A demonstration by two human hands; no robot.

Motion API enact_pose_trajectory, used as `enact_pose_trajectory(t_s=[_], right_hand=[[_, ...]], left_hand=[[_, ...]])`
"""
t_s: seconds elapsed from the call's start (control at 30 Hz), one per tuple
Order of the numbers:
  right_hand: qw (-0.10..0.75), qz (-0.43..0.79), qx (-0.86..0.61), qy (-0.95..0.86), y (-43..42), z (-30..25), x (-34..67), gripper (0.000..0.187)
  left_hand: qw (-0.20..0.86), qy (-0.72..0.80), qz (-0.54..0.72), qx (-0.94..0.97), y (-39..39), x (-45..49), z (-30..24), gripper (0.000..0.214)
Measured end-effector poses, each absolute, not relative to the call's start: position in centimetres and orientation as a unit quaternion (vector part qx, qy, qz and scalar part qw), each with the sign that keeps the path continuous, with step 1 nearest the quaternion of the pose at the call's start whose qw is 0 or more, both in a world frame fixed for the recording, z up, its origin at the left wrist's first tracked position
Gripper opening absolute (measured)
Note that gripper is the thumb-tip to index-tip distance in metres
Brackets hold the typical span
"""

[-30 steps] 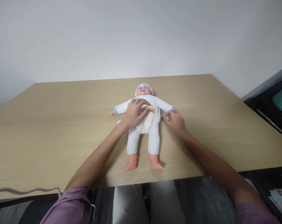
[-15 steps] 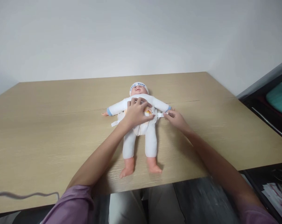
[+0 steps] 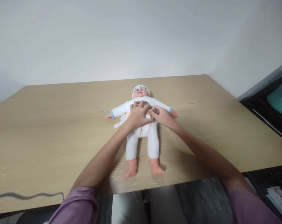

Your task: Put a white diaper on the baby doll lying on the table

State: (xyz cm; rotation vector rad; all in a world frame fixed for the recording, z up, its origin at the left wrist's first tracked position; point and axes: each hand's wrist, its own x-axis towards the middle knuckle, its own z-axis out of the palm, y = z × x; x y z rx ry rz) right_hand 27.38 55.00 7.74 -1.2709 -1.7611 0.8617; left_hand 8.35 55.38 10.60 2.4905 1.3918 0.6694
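On its back on the table lies a baby doll (image 3: 152,101) in a white suit with blue cuffs and a lettered white headband, feet toward me. A white diaper (image 3: 142,132) with an orange print wraps its hips. My left hand (image 3: 139,115) rests on the diaper's front with fingers spread, pressing it against the belly. Pinched in my right hand (image 3: 161,115) is the diaper's right-side tab, drawn across the front and mostly covered by my fingers. The other diaper tab (image 3: 118,125) sticks out loose on the left.
The wooden table (image 3: 61,143) runs back to a pale wall (image 3: 122,37). A grey cable (image 3: 29,196) lies along its front left edge. At the right stands a dark shelf (image 3: 267,109) holding teal cloth (image 3: 281,100), with papers (image 3: 279,196) lower down.
My right hand has moved left from beside the doll's hand to the diaper's front, bringing the tab along. My left hand stays on the diaper. The view has shifted slightly.
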Motion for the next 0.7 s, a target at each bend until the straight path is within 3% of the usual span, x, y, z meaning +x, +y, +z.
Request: enact_pose_trajectory(t_s=[0.13,0.23,0.4,0.7], right_hand=[[0.465,0.22,-0.447,-0.732,51.8,7.0,27.9,0.026],[0.452,0.167,-0.39,-0.784,49.6,6.3,28.2,0.037],[0.414,0.174,-0.367,-0.815,49.2,5.3,28.5,0.056],[0.405,0.112,-0.36,-0.833,49.0,6.6,29.1,0.052]], left_hand=[[0.239,0.378,0.2,0.872,56.3,5.3,11.4,0.066],[0.28,0.333,0.232,0.87,56.3,3.8,11.3,0.067],[0.281,0.356,0.321,0.831,55.2,4.6,10.4,0.07],[0.166,0.429,0.381,0.802,52.8,0.9,6.8,0.055]])
